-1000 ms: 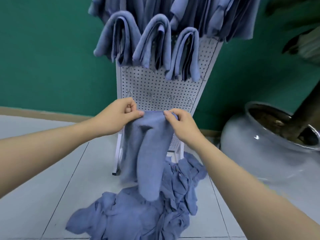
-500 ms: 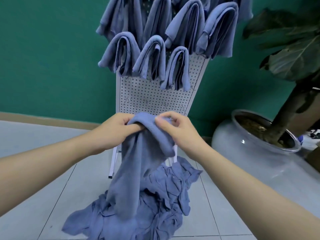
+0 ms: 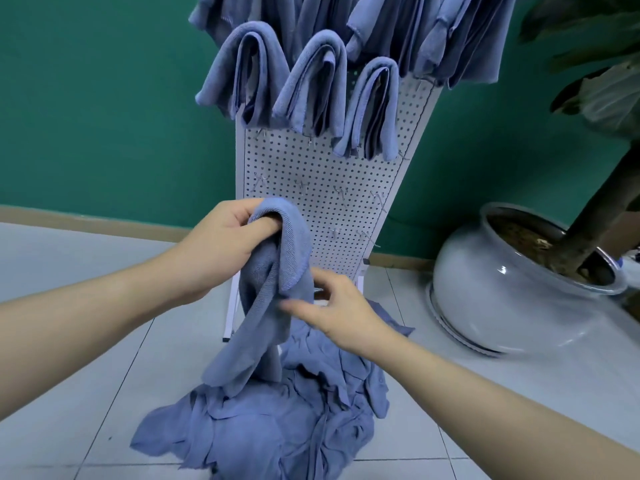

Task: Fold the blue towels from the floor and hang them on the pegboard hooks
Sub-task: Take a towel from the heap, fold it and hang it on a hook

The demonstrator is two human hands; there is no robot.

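Note:
My left hand (image 3: 221, 244) grips the top of a blue towel (image 3: 266, 299), which drapes over its fingers and hangs down in front of the white pegboard (image 3: 329, 188). My right hand (image 3: 332, 310) sits lower, fingers spread, touching the towel's hanging edge; it holds nothing firmly. A heap of loose blue towels (image 3: 270, 417) lies on the floor at the pegboard's foot. Several folded blue towels (image 3: 311, 84) hang on the upper hooks. A row of bare metal hooks (image 3: 341, 192) shows across the board's middle.
A large grey glazed plant pot (image 3: 509, 289) with a trunk stands on the floor to the right, leaves overhead. A green wall lies behind. Pale floor tiles (image 3: 86, 341) stretch out to the left of the heap.
My right hand has let go of the towel's top and dropped down to its hanging edge. My left hand now carries the towel alone, draped over its fingers.

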